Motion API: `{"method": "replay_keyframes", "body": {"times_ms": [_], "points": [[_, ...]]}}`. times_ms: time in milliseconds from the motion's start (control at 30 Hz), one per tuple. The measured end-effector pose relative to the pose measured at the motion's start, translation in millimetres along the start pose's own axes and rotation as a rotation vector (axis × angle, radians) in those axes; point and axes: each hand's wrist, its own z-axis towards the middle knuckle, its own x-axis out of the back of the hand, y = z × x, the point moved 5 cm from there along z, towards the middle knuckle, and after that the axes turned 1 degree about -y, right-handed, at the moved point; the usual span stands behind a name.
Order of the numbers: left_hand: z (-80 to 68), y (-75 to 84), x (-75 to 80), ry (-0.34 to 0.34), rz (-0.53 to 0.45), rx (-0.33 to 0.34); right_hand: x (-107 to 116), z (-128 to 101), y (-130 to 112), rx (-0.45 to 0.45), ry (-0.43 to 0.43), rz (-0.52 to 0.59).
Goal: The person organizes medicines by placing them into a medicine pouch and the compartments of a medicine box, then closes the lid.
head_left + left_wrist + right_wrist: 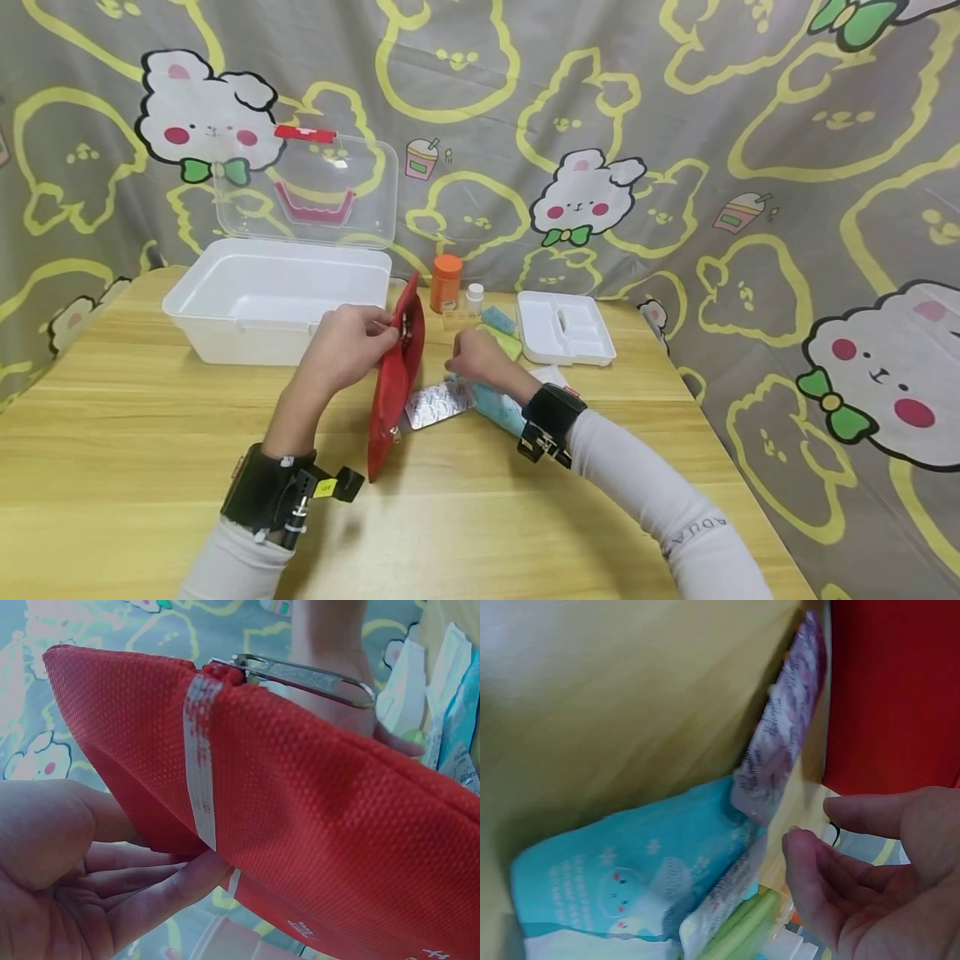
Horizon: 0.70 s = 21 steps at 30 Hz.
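Note:
My left hand [341, 346] pinches a red zippered pouch [392, 387], which stands on edge over the table. In the left wrist view its metal zipper pull [307, 679] lies at the top edge, with the thumb and fingers [169, 900] gripping the fabric below. To the right of the pouch hovers my right hand [487, 362], holding nothing. Its thumb and loosely bent fingers are apart in the right wrist view. Beneath it lie a silver blister pack [438, 405] and a light-blue packet [641, 862] with a cartoon face.
A clear-lidded plastic box [277, 333] stands open at the back left. Behind the hands are an orange bottle [446, 285], a small white-capped bottle [475, 297] and a green packet [504, 342]. A white compartment tray [536, 329] sits at the right, before the patterned curtain [675, 125].

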Motion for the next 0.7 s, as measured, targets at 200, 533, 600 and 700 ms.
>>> {"method": "replay_keyframes", "body": {"times_ms": [200, 533, 600, 700], "points": [[0.1, 0.0, -0.3, -0.001, -0.001, 0.004, -12.7, -8.1, 8.1, -0.045, -0.074, -0.083], [0.2, -0.3, -0.9, -0.007, -0.005, 0.01, -21.8, -15.9, 14.5, -0.092, -0.146, -0.077], [0.2, -0.4, -1.5, -0.008, -0.008, 0.008, -21.4, -17.6, 15.0, -0.104, -0.156, -0.075], [0.4, -0.4, -1.8, -0.006, -0.009, 0.006, -19.7, -19.4, 15.4, -0.117, -0.166, -0.067]]}}
